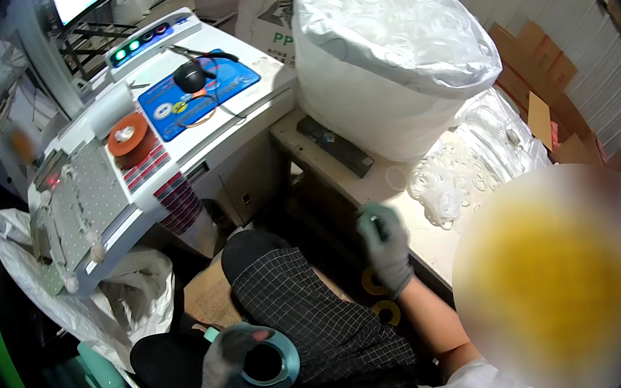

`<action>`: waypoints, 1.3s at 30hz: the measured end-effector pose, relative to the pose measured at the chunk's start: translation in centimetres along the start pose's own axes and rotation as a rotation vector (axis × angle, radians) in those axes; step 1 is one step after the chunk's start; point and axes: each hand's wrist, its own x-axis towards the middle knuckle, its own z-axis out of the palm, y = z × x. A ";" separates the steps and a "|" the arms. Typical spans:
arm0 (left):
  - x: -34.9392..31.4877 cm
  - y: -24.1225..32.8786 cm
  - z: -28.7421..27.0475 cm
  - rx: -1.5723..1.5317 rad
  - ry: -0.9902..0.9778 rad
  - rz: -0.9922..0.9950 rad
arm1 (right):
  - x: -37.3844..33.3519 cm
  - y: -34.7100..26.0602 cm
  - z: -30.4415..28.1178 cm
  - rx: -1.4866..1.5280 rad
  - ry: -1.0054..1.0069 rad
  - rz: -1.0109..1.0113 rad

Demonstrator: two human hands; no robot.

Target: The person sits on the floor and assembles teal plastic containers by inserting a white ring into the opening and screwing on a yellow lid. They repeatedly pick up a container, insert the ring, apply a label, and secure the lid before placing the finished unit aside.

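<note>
In a grey glove, my left hand [230, 371] is wrapped round a teal jug [290, 358] over my lap. The jug's round, dark mouth faces up at me, and its inside is too dark to make out. My right hand [386, 243], in a grey glove with greenish fingers, is raised beside the edge of the bench on the right. Its fingers are curled in, and whatever may be between them is hidden. Closest to that hand on the bench lies a loose heap of whitish translucent rings [445, 185].
A big white sack [384, 99] full of translucent rings stands on the bench [424, 238], beside a dark bar [336, 147]. At left is a white machine with a perforated plate [93, 193], a mouse [190, 77] and an orange tape roll [130, 138]. Teal bottles [104, 374] lie low left. A blurred disc covers the lower right.
</note>
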 end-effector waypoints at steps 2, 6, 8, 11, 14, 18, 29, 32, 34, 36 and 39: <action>0.4 -0.7 1.8 0.075 -0.016 0.073 | 2.7 3.0 -2.1 -0.288 0.091 0.075; 2.3 0.4 2.8 0.262 -0.062 0.114 | 4.9 10.1 -3.0 -0.746 -0.130 0.261; 1.7 0.5 3.3 0.242 0.061 0.036 | 4.7 7.9 -2.7 -0.710 -0.036 0.152; -1.1 -1.9 5.2 0.243 0.306 0.057 | 2.1 0.0 -1.2 0.282 -0.167 0.427; -2.2 -2.2 5.9 0.152 0.331 0.004 | -2.3 -7.5 0.3 0.921 -0.572 0.324; -0.2 2.0 3.4 0.630 0.086 0.169 | -7.4 -12.0 2.4 0.986 -0.650 0.328; -2.1 0.3 3.0 0.566 0.120 0.114 | -7.0 -12.5 2.8 0.266 -0.472 -0.635; -2.1 0.8 1.8 0.554 0.121 0.132 | -6.6 -12.9 3.3 0.347 -0.386 -0.682; -3.0 0.9 1.5 0.567 0.152 0.056 | -6.6 -13.6 4.2 0.416 -0.324 -0.723; -3.9 -0.3 1.3 0.522 0.133 0.081 | -6.7 -13.5 4.2 0.474 -0.344 -0.741; -3.3 1.0 0.9 0.521 0.072 0.102 | -7.2 -13.8 3.3 0.384 -0.417 -0.716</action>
